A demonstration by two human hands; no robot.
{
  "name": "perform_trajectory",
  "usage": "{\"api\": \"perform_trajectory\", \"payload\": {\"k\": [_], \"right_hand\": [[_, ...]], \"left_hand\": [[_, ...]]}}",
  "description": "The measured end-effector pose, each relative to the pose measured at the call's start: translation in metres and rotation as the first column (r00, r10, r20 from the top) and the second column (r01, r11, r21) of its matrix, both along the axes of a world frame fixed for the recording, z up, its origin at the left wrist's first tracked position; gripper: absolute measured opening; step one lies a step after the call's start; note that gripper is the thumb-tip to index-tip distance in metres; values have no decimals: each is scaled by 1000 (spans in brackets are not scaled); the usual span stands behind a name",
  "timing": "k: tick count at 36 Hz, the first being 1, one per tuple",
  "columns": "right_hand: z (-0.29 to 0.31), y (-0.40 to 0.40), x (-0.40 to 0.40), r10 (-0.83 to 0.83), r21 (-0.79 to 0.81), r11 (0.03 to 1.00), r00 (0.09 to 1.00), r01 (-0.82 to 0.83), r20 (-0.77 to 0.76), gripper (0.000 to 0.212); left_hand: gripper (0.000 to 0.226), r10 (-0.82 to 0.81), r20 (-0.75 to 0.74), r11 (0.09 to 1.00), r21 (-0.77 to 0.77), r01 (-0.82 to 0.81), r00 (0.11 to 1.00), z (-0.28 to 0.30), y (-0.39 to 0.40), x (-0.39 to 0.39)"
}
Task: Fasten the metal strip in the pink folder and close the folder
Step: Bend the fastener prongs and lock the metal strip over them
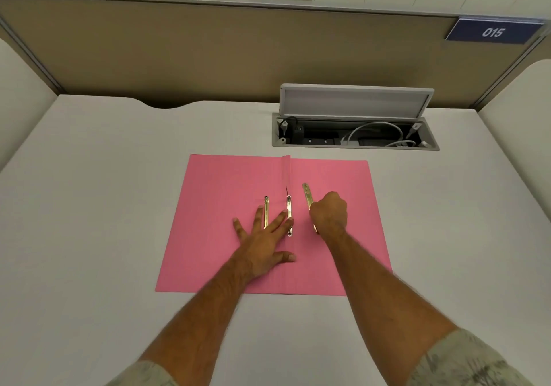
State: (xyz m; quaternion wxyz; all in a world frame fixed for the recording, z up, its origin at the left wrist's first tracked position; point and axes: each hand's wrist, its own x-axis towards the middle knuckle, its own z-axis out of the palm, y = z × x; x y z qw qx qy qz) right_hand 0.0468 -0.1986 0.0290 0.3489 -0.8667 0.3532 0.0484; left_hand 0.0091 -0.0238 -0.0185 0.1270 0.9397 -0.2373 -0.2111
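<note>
The pink folder [214, 183] lies open and flat on the white desk, its spine fold running down the middle. My left hand [264, 244] presses flat on the left leaf with fingers spread, fingertips touching a gold metal piece [266, 207] and the fastener prong [288, 207] at the spine. My right hand [329, 211] is closed around a loose gold metal strip [307, 195] on the right leaf; the strip's far end sticks out beyond the fist and its near end shows below the hand.
An open cable box [354, 135] with its grey lid raised and white cables inside sits in the desk just behind the folder. A beige partition [238, 52] with a blue "015" label [493, 31] walls the back.
</note>
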Motion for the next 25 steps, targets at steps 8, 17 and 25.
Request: {"api": "perform_trajectory", "payload": {"k": [8, 17, 25], "right_hand": [[0, -5, -1, 10, 103, 995, 1000, -8, -16, 13], [6, -1, -20, -192, 507, 859, 964, 74, 184, 10], [12, 5, -27, -182, 643, 766, 950, -24, 253, 7]], "left_hand": [[97, 18, -56, 1000, -8, -18, 998, 4, 0, 1], [81, 57, -55, 998, -33, -59, 997, 5, -3, 2], [59, 98, -39, 994, -52, -100, 994, 6, -10, 3]]}}
